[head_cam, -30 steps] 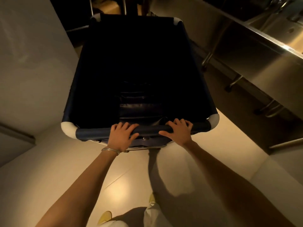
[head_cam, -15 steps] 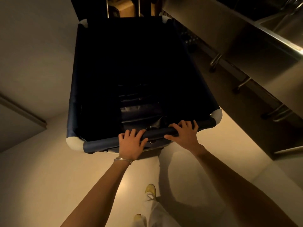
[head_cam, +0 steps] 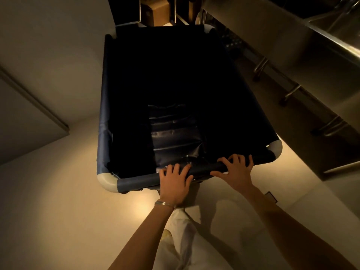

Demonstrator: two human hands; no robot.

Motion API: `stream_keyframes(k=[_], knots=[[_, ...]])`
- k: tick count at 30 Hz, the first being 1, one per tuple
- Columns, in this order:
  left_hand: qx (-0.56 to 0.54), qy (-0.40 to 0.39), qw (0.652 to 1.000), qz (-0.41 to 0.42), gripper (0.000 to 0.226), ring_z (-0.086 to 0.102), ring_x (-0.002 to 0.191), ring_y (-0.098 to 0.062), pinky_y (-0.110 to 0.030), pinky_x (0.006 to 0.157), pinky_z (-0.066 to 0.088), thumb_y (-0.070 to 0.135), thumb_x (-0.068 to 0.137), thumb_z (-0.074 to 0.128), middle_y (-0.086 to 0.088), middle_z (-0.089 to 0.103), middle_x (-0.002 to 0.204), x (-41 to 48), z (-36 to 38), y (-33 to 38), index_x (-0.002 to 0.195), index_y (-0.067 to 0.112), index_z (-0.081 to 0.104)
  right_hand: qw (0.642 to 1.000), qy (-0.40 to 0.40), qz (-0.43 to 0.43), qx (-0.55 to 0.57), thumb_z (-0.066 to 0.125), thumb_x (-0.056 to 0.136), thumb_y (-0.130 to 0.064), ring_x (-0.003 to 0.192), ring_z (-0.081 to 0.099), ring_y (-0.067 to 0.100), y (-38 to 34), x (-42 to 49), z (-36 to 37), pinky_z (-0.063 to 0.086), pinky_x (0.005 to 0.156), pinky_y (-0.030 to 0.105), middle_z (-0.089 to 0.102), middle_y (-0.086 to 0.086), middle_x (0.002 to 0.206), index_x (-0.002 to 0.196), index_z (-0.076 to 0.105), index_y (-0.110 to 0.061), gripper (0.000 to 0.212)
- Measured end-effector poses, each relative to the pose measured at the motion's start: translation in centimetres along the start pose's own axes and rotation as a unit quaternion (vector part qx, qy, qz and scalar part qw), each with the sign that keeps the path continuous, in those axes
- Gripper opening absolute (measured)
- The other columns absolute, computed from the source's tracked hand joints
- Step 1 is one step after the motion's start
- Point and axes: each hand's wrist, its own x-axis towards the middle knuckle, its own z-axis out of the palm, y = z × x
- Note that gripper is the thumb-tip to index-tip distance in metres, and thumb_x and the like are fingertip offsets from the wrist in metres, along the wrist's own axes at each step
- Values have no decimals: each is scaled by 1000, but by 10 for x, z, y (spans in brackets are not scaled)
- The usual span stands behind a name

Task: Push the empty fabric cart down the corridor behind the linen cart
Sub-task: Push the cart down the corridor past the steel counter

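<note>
A dark blue fabric cart [head_cam: 103, 106] is seen from above in a dim corridor, its near rim [head_cam: 136, 181] running just in front of the person. The left hand [head_cam: 175, 185] is laid over this rim near its middle, fingers curled down across the padded bar, a thin bracelet [head_cam: 165, 204] worn at the wrist. The right hand [head_cam: 236, 170] is placed on the same rim a little further right, fingers fanned over the top and the thumb stretched along the bar. The inside of the cart is seen to be empty, only dark lining being visible. A stainless steel counter [head_cam: 331, 41] is passed on the right, and a cardboard box [head_cam: 155, 11] on a metal-framed cart [head_cam: 128, 22] is visible just beyond the far rim.
</note>
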Motion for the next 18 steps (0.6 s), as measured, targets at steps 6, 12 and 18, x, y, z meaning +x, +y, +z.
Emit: stream_keyframes(k=[6,12,18], knots=[[9,-16,1000,1,56,46,113,-26,-45,97,29,54,91,15,-3,57,120,-38,6,8,132,30,44,1000,17,3,0,11,70,-87,108,49,41,4,-44,7,14,102,65,61,19,101,101,65,-26,88],[23,-18,999,27,47,43,113,-25,-42,93,26,54,93,29,-3,54,123,-45,1,0,133,31,40,1000,21,16,-9,9,69,-87,108,49,43,-5,-64,11,17,101,64,60,22,106,103,65,-26,90],[32,-30,998,53,49,42,112,-23,-40,94,26,57,91,30,-1,53,123,-24,-8,-16,132,32,41,998,35,45,-16,6,69,-87,106,49,44,-18,-48,14,20,99,64,60,23,105,101,66,-25,92]])
